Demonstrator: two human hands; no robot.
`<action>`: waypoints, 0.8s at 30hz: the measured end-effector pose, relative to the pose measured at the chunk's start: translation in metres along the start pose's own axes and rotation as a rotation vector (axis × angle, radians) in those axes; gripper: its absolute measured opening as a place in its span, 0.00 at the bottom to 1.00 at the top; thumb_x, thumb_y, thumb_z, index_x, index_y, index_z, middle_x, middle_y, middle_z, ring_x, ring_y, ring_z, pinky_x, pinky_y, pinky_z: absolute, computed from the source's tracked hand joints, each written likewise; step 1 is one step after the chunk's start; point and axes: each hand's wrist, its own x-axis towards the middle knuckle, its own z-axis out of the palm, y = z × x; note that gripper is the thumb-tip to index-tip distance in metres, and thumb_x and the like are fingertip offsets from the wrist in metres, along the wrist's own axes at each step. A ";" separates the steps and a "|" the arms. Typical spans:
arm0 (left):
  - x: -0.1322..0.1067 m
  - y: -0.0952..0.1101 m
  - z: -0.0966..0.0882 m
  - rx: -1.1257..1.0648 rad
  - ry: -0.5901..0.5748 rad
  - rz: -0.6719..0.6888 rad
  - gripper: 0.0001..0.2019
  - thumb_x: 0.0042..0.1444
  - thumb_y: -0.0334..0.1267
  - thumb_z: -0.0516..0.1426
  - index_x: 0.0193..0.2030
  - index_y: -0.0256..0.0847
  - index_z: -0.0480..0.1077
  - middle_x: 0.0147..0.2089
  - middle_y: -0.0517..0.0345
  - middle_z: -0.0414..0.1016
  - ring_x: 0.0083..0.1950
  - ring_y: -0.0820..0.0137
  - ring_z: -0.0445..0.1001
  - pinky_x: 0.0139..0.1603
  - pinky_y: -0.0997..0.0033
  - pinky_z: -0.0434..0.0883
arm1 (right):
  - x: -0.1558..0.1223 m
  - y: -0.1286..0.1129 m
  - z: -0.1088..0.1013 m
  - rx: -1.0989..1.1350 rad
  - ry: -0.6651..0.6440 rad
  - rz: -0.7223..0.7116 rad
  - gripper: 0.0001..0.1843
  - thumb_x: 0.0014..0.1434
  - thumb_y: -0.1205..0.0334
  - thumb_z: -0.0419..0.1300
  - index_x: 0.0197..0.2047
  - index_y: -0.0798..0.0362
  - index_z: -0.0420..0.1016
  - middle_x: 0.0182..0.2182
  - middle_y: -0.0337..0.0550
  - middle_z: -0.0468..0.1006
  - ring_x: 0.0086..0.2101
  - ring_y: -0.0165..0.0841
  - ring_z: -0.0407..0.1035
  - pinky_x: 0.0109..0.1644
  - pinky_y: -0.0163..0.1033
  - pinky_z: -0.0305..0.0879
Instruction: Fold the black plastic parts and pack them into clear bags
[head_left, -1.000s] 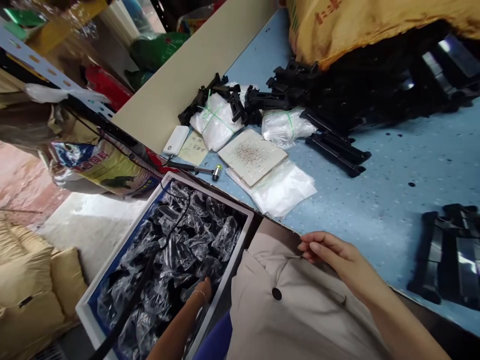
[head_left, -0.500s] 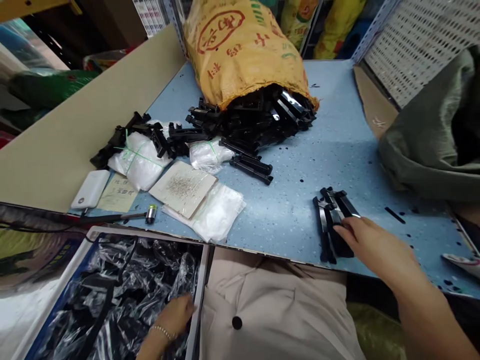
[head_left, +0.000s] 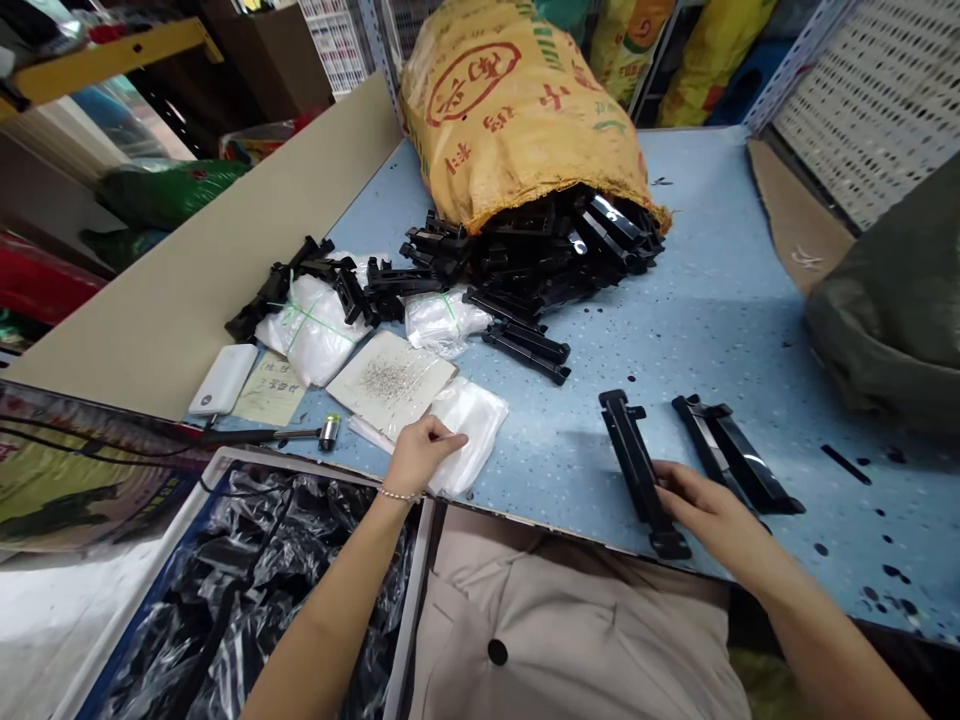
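My left hand pinches the top sheet of a stack of clear plastic bags near the front edge of the blue table. My right hand grips a long black plastic part lying on the table. Two more black parts lie just to its right. Beside the bags sits a beige board sprinkled with small screws.
A yellow sack at the back spills a heap of black parts. Bundled white bags, a white power bank, a paper note and a small hammer lie at left. A crate of bagged parts stands below the table; a grey-green sack lies at right.
My left hand rose out of the crate and onto the plastic bags. My right hand pulled one black part left, away from the others.
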 end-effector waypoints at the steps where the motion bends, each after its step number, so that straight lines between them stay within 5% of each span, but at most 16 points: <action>1: -0.001 0.002 -0.002 -0.131 -0.050 -0.076 0.13 0.47 0.46 0.63 0.26 0.37 0.72 0.23 0.63 0.66 0.25 0.75 0.64 0.28 0.75 0.62 | 0.000 -0.010 0.008 0.168 -0.066 0.030 0.21 0.55 0.46 0.59 0.46 0.52 0.75 0.39 0.46 0.79 0.39 0.41 0.72 0.40 0.42 0.69; 4: -0.009 0.012 0.006 -0.343 -0.146 -0.177 0.16 0.45 0.49 0.63 0.30 0.36 0.73 0.24 0.62 0.69 0.25 0.76 0.64 0.27 0.75 0.61 | 0.001 -0.045 0.044 0.551 -0.234 0.114 0.19 0.51 0.47 0.65 0.42 0.51 0.78 0.33 0.42 0.78 0.34 0.35 0.71 0.36 0.37 0.67; 8: -0.017 0.024 0.032 -0.238 0.043 -0.090 0.14 0.38 0.41 0.66 0.20 0.38 0.66 0.21 0.66 0.66 0.24 0.77 0.62 0.28 0.76 0.60 | 0.012 -0.078 0.098 0.860 -0.415 0.119 0.16 0.48 0.53 0.70 0.39 0.51 0.79 0.28 0.37 0.75 0.27 0.28 0.68 0.32 0.33 0.65; 10: -0.017 0.024 0.038 -0.224 0.021 -0.053 0.12 0.39 0.38 0.65 0.20 0.38 0.66 0.21 0.66 0.65 0.25 0.77 0.62 0.28 0.76 0.61 | 0.022 -0.082 0.113 0.928 -0.436 0.111 0.16 0.46 0.55 0.71 0.37 0.52 0.79 0.25 0.36 0.74 0.25 0.27 0.66 0.31 0.33 0.66; 13: -0.017 0.020 0.035 -0.418 -0.057 -0.103 0.10 0.42 0.39 0.64 0.24 0.37 0.68 0.23 0.65 0.67 0.25 0.76 0.64 0.28 0.76 0.63 | 0.038 -0.075 0.113 0.995 -0.311 0.130 0.17 0.44 0.53 0.72 0.33 0.55 0.78 0.25 0.38 0.75 0.26 0.29 0.68 0.32 0.35 0.69; 17: -0.018 0.014 0.027 -0.518 0.052 -0.033 0.09 0.48 0.39 0.62 0.32 0.38 0.66 0.28 0.61 0.71 0.27 0.75 0.68 0.29 0.75 0.67 | 0.051 -0.057 0.095 0.978 -0.187 0.180 0.17 0.42 0.52 0.73 0.31 0.55 0.78 0.27 0.41 0.76 0.27 0.30 0.68 0.35 0.37 0.70; 20: -0.019 0.014 0.030 -0.165 0.119 0.267 0.02 0.55 0.31 0.55 0.33 0.40 0.68 0.39 0.53 0.75 0.40 0.68 0.74 0.41 0.65 0.73 | 0.052 -0.051 0.087 0.899 -0.204 0.152 0.16 0.44 0.52 0.72 0.29 0.55 0.77 0.23 0.38 0.73 0.24 0.28 0.66 0.32 0.36 0.68; 24: -0.014 0.018 0.041 0.313 0.071 0.516 0.16 0.56 0.23 0.48 0.44 0.39 0.73 0.53 0.45 0.72 0.55 0.60 0.70 0.57 0.55 0.69 | 0.037 -0.057 0.075 0.809 -0.069 0.041 0.14 0.46 0.54 0.71 0.34 0.51 0.78 0.29 0.39 0.76 0.28 0.29 0.68 0.31 0.33 0.67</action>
